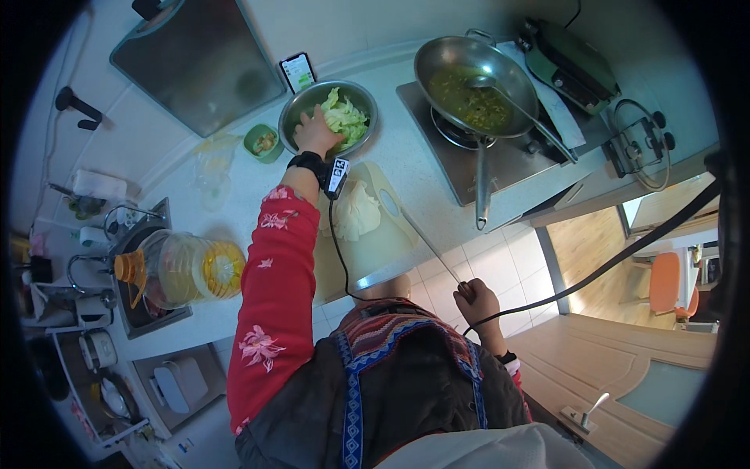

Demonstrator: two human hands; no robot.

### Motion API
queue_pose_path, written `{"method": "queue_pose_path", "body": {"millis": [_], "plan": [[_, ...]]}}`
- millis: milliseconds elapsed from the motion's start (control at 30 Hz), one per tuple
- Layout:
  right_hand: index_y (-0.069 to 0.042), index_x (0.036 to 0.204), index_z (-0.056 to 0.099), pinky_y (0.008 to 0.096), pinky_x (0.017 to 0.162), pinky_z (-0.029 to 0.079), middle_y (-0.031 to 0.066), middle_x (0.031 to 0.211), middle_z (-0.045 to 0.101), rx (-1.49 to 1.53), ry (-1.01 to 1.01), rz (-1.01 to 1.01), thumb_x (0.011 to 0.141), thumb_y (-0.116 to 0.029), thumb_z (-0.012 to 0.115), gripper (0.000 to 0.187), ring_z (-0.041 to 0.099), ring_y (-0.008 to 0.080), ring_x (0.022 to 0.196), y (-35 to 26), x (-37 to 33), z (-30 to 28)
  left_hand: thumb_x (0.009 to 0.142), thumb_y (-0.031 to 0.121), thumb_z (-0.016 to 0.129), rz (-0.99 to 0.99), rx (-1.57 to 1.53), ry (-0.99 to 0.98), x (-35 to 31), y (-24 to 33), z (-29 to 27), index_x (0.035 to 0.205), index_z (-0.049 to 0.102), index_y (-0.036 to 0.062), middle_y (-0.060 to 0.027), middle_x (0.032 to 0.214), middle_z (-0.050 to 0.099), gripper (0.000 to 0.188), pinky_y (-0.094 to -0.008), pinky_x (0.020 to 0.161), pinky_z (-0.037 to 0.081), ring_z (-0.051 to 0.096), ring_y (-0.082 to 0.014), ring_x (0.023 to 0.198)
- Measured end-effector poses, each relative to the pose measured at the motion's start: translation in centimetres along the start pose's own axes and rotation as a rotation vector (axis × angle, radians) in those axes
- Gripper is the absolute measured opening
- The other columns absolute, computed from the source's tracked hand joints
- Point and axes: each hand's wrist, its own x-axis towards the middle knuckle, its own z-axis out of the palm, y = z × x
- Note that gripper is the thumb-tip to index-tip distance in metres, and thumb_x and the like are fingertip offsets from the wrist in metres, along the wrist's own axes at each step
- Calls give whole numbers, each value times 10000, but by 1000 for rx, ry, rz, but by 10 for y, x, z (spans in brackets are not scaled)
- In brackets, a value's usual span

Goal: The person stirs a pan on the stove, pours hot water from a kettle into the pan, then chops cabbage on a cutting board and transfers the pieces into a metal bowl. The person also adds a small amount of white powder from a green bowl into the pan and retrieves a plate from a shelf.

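My left hand (pixel 316 134) reaches into a steel bowl (pixel 373 117), its fingers spread on torn pale-green cabbage leaves (pixel 346 119). Low at my right side, my right hand (pixel 477 303) is closed round the handle of a knife (pixel 432 245). The blade shows only as a thin, edge-on metal strip pointing toward the cutting board. On that pale board (pixel 388 250), between my arms, lies a piece of whitish cabbage (pixel 357 213). My left sleeve hides part of the board.
A wok (pixel 449 59) holding yellowish liquid and a ladle (pixel 519 108) sits on the stove (pixel 512 176), its handle toward me. Left are a small green bowl (pixel 262 144), a large oil jug (pixel 183 270) and the sink (pixel 160 324). A phone (pixel 298 72) leans behind the steel bowl.
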Motion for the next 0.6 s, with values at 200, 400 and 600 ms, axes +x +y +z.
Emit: {"method": "queue_pose_path", "body": {"millis": [200, 400, 600], "plan": [[-33, 773, 541, 387, 576, 471, 157, 680, 593, -14, -4, -118, 693, -249, 668, 264, 596, 337, 650, -2, 3, -4, 599, 440, 749, 56, -29, -101, 26, -16, -1, 1384, 238, 180, -210, 1322, 383, 972, -427, 1001, 323, 368, -397, 1212], [-69, 861, 539, 395, 569, 461, 103, 764, 575, -84, -165, -488, 679, -195, 632, 240, 579, 314, 663, -18, 40, 10, 660, 408, 729, 323, -364, 115, -11, -29, -49, 1354, 306, 75, -211, 1314, 398, 878, -398, 1019, 296, 369, -321, 1235], [-85, 872, 545, 385, 676, 462, 82, 838, 554, -317, -222, -848, 706, -252, 615, 246, 578, 268, 788, -67, 84, 72, 842, 216, 593, 566, -940, 284, -139, -39, -157, 1289, 423, 54, -99, 1275, 477, 504, -349, 1004, 314, 427, -204, 1195]]}}
